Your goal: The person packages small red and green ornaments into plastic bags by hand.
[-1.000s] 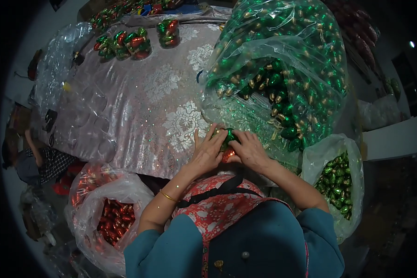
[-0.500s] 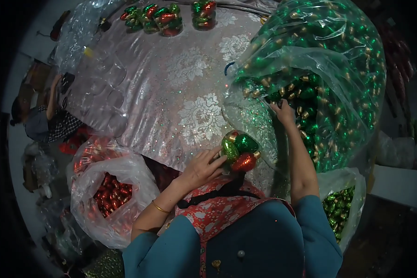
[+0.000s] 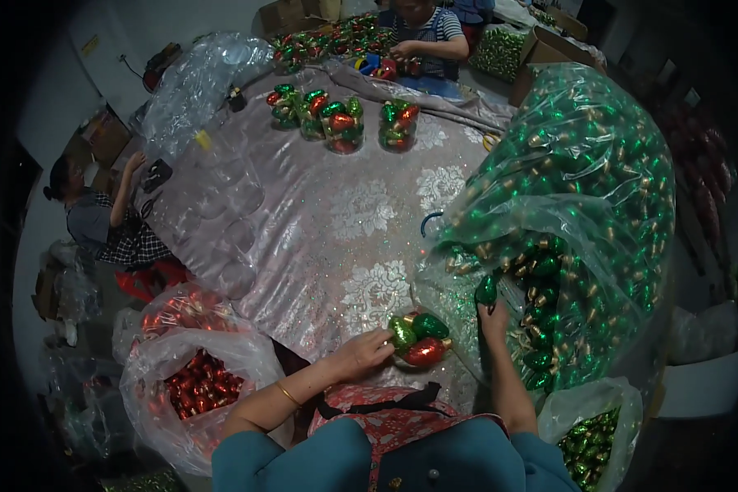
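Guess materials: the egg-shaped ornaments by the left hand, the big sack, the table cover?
Ornaments: glossy, metallic-looking green and red shells with bright glints, probably coated plastic. Big sack: thin clear plastic film, wrinkled and see-through. Table cover: shiny pinkish-silver fabric with a woven floral pattern. Left hand touches the cluster; right hand pinches a green piece.

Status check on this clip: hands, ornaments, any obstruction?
Left hand touching ornament cluster on table. Right hand lifting green ornament from big bag. Nothing in the way.
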